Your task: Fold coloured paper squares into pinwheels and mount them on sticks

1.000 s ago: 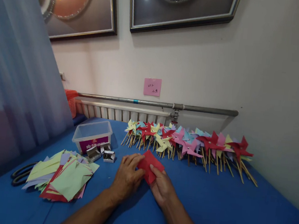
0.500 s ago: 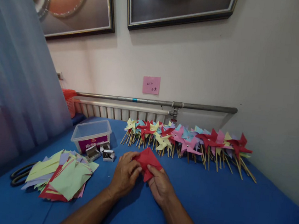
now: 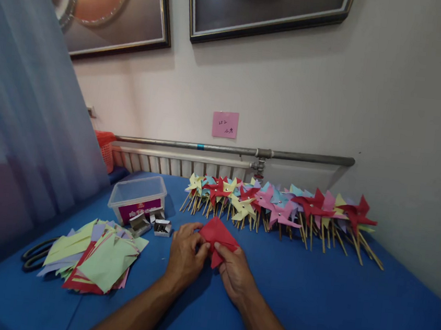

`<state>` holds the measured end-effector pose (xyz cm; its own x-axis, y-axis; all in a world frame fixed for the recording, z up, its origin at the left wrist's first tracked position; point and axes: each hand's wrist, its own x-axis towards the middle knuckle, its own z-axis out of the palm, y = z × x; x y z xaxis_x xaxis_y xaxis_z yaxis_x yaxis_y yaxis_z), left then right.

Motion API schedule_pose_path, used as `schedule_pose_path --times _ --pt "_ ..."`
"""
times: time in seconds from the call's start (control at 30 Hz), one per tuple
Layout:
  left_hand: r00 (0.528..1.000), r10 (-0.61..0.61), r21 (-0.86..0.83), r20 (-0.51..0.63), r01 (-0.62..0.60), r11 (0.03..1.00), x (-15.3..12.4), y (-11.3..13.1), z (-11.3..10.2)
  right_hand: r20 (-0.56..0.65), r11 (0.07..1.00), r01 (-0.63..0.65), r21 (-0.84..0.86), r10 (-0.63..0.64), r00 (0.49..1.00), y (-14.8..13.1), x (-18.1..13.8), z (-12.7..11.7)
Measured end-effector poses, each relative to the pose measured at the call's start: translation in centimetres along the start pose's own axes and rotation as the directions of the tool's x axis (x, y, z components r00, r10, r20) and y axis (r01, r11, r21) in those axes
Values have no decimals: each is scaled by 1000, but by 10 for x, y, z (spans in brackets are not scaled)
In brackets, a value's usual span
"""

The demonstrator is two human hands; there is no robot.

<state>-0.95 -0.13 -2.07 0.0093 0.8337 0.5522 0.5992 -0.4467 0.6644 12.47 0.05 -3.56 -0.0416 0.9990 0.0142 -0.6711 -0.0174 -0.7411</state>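
Two bare hands meet over a blue table (image 3: 346, 315), holding a piece of red paper (image 3: 217, 231) near the middle of the view. The left hand (image 3: 187, 249) pinches the paper's left edge between thumb and fingers. The right hand (image 3: 236, 274) grips its lower right side, thumb pressed on top and fingers underneath. The paper is partly folded, with one point turned up and away from the person and another hanging down between the hands.

Beyond the hands, a long row of paper pinwheels (image 3: 313, 205) in red, pink, yellow, blue and lilac lies on the table, their thin sticks pointing toward the person. To the left, a loose pile of coloured paper sheets (image 3: 110, 263) has a pale green one on top, and black looped handles (image 3: 35, 256) stick out from its left side. Behind the pile stands a clear plastic tub (image 3: 139, 190) with a purple label, small open boxes (image 3: 162, 228) just in front of it. A pink note (image 3: 225, 124) is fixed to the wall (image 3: 290, 104) above a metal pipe (image 3: 308, 157)
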Motion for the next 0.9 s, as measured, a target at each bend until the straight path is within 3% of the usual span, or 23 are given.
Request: schedule_pose_path --times 0.4,0.57,0.73,0.9 --pt "999 42 138 -19 -39 990 -3 3 5 -122 993 77 -89 -87 989 15 9 -6" --pt "1000 31 124 1 -31 992 -3 4 4 -150 988 89 -128 -108 983 18 12 -11" --pt "998 -52 -64 -42 50 997 1 0 0 -154 977 107 -183 -136 979 15 11 -11" --pt "947 -315 -391 56 311 866 12 -16 -1 -191 978 90 -187 -126 973 8 9 -5"
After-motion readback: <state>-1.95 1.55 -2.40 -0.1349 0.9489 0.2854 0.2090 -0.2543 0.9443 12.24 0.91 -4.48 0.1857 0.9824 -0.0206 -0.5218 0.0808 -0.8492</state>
